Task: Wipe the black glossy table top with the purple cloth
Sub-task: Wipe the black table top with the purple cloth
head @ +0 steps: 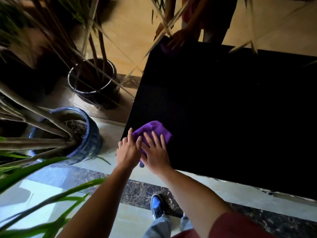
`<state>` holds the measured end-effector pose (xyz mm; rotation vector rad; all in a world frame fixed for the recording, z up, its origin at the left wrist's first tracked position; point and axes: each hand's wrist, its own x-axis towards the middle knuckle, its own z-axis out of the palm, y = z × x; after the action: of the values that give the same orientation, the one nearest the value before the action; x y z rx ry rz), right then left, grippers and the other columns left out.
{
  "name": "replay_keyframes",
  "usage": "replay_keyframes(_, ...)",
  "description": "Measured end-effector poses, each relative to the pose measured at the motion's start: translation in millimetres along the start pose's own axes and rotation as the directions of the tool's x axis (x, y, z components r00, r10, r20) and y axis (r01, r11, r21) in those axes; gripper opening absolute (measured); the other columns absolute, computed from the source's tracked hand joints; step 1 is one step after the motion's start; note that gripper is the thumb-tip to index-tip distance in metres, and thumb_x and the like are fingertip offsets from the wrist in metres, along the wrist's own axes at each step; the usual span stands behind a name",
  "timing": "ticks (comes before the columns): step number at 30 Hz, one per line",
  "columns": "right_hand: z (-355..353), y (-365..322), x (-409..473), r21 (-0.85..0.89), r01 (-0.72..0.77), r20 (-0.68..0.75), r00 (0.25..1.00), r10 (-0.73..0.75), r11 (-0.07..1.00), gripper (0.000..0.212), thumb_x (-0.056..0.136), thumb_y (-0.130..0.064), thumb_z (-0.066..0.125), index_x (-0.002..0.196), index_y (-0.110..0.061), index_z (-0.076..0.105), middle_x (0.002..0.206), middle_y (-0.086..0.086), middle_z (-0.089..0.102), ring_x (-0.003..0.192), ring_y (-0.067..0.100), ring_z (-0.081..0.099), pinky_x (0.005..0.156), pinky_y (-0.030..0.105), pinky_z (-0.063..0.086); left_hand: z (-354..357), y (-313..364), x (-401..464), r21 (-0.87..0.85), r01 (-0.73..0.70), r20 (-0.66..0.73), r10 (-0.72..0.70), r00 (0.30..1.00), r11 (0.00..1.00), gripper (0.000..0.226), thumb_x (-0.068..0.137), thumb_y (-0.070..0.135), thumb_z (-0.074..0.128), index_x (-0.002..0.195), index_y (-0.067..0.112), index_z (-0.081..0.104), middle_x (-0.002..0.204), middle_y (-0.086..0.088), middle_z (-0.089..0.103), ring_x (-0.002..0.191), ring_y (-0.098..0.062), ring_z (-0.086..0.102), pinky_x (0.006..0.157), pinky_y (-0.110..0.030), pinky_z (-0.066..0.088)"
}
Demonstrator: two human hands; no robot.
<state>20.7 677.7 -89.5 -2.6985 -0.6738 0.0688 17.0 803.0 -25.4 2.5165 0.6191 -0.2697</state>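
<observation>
The black glossy table top [231, 117] fills the right half of the head view. A crumpled purple cloth [154, 128] lies at its near left corner. My right hand [155, 152] presses flat on the cloth with fingers spread. My left hand [128, 150] rests beside it at the table's left edge, its fingertips touching the cloth's left side. Part of the cloth is hidden under both hands. A mirrored wall behind the table shows a reflection of the hands and cloth.
A blue ceramic pot [80, 140] with a thick-stemmed plant stands on the floor just left of the table. Its reflection shows in the mirror wall [120, 40]. Long green leaves [42, 191] cross the lower left. My shoe [157, 206] is on the marble floor.
</observation>
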Motion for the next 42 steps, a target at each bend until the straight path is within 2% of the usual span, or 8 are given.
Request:
replay_keyframes(3,-5,19,47,-0.032,0.083,0.064,0.995,-0.081,0.996,0.060,0.093,-0.059,0.040,0.150,-0.040,0.043,0.163,0.000,0.038,0.152,0.032,0.028,0.122,0.061,0.017,0,2,5,0.032,0.012,-0.005,-0.012,1.000,0.999,0.070,0.095,0.055,0.038,0.154,0.023,0.018,0.143,-0.021,0.049,0.127,-0.043,0.045,0.101,-0.051,0.040)
replay_keyframes(6,-15,49,80,-0.062,0.029,0.037,0.999,-0.027,0.998,0.063,0.091,-0.059,0.041,0.151,-0.038,0.044,0.163,0.002,0.038,0.151,0.035,0.030,0.122,0.061,0.015,4,8,5,0.186,0.019,0.006,-0.020,1.000,0.982,0.077,0.090,0.049,0.051,0.153,0.018,0.021,0.142,-0.020,0.048,0.126,-0.042,0.046,0.099,-0.052,0.040)
replay_keyframes(10,-33,112,83,-0.065,-0.129,-0.066,0.990,0.125,0.989,0.060,0.091,-0.057,0.049,0.147,-0.037,0.051,0.160,0.001,0.044,0.148,0.035,0.036,0.121,0.062,0.020,20,33,6,0.361,-0.256,-0.028,0.285,0.958,0.896,0.061,0.080,0.032,0.062,0.138,0.019,0.050,0.141,-0.015,0.052,0.124,-0.039,0.052,0.099,-0.050,0.041)
replay_keyframes(14,-60,189,52,-0.103,-0.235,-0.122,0.967,0.223,0.966,0.061,0.091,-0.057,0.047,0.148,-0.036,0.050,0.160,0.001,0.044,0.148,0.033,0.037,0.120,0.061,0.021,42,85,8,0.331,-0.346,0.047,0.351,0.935,0.878,0.046,0.083,0.029,0.063,0.128,0.022,0.061,0.140,-0.012,0.053,0.128,-0.035,0.049,0.102,-0.049,0.041)
replay_keyframes(21,-126,361,-30,-0.154,-0.447,-0.253,0.880,0.402,0.881,0.059,0.093,-0.054,0.049,0.148,-0.033,0.051,0.157,0.002,0.048,0.146,0.033,0.040,0.119,0.061,0.024,115,202,-10,0.252,-0.412,0.128,0.392,0.911,0.876,0.047,0.089,0.031,0.056,0.135,0.024,0.057,0.150,-0.010,0.043,0.145,-0.030,0.031,0.116,-0.046,0.029)
replay_keyframes(27,-177,510,-118,-0.130,-0.629,-0.331,0.756,0.565,0.766,0.059,0.091,-0.052,0.052,0.146,-0.032,0.053,0.155,0.006,0.050,0.141,0.037,0.045,0.118,0.062,0.025,178,291,-30,0.314,-0.426,0.173,0.390,0.904,0.849,0.052,0.091,0.035,0.053,0.142,0.026,0.048,0.156,-0.009,0.034,0.148,-0.029,0.022,0.118,-0.046,0.025)
replay_keyframes(33,-227,625,-220,-0.069,-0.760,-0.363,0.623,0.693,0.647,0.060,0.092,-0.052,0.051,0.146,-0.028,0.052,0.158,0.008,0.045,0.143,0.039,0.039,0.117,0.064,0.024,211,318,-53,0.406,-0.285,0.148,0.245,0.958,0.868,0.060,0.091,0.036,0.056,0.146,0.017,0.042,0.158,-0.012,0.032,0.147,-0.032,0.024,0.116,-0.048,0.027)
replay_keyframes(42,-279,724,-348,0.093,-0.910,-0.334,0.353,0.874,0.403,0.069,0.092,-0.057,0.038,0.151,-0.024,0.042,0.164,0.010,0.030,0.150,0.039,0.025,0.119,0.068,0.014,215,336,-64,0.445,-0.156,0.161,0.093,0.983,0.882,0.059,0.092,0.033,0.057,0.147,0.020,0.039,0.156,-0.011,0.032,0.138,-0.036,0.035,0.102,-0.054,0.043)
